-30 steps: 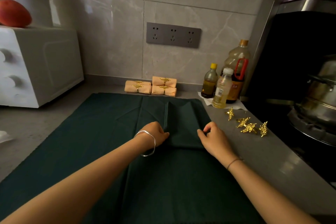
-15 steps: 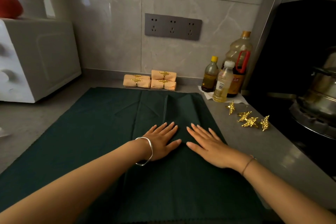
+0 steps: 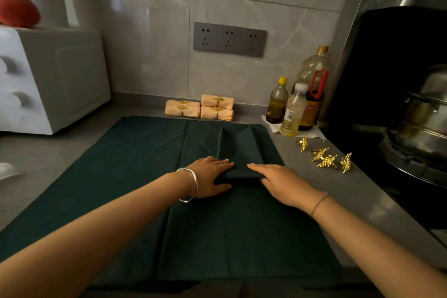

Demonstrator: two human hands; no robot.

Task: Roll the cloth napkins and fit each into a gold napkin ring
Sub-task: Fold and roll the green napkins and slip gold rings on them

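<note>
Quick count from our side of the counter (image 3: 338, 191): four peach napkins (image 3: 199, 109) are already rolled and ringed, parked against the back wall in two pairs. Four loose gold rings (image 3: 326, 161) with the leafy shape sit in a little cluster on the right, just off the edge of the big green cloth (image 3: 121, 176). There are three bottles (image 3: 294, 109) behind them on a bit of white paper, one grey socket panel (image 3: 229, 39) with three outlets, and one steel pot (image 3: 425, 123) on the stove (image 3: 411, 169).

Now the one we're working on: the dark green napkin (image 3: 242, 150). It's folded into a long strip lying on the right half of that cloth, running from the far edge toward us. Its near end is turned over into a low, fat roll, same dark green, no ring on it.

Our left hand (image 3: 210, 176) lies over the left end of the roll and our right hand (image 3: 278, 179) over the right end. Both grips are wide, with flat, straight fingers pressing on the roll and nothing pinched.
</note>
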